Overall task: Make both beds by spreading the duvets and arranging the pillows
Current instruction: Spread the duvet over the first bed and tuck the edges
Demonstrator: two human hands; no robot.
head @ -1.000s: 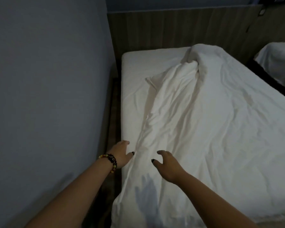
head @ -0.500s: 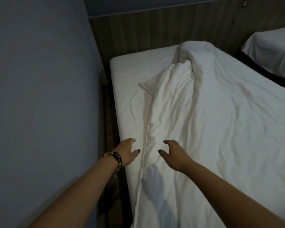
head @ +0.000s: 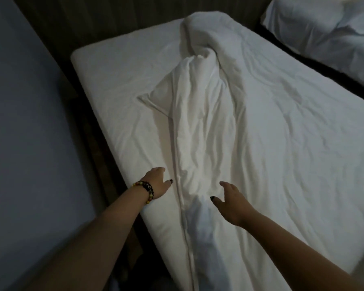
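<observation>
Both hands, left hand (head: pixel 157 182) and right hand (head: pixel 232 201), have reached further up the bed (head: pixel 118 66), fingers spread, seemingly flanking the duvet (head: pixel 200 131) fold.

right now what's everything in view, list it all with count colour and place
duvet: one, white, on the near bed, bunched in a long ridge down the middle, left strip of mattress bare
near bed: one, white sheet, centre, beside the wall
second bed: one, white bedding, top right, across a dark gap
wall: one, grey-blue, left
headboard panel: one, dark wood, top
bracelet: one, dark and yellow beads, left wrist
left hand: one, open, left of the ridge
right hand: one, open, right of the ridge
</observation>
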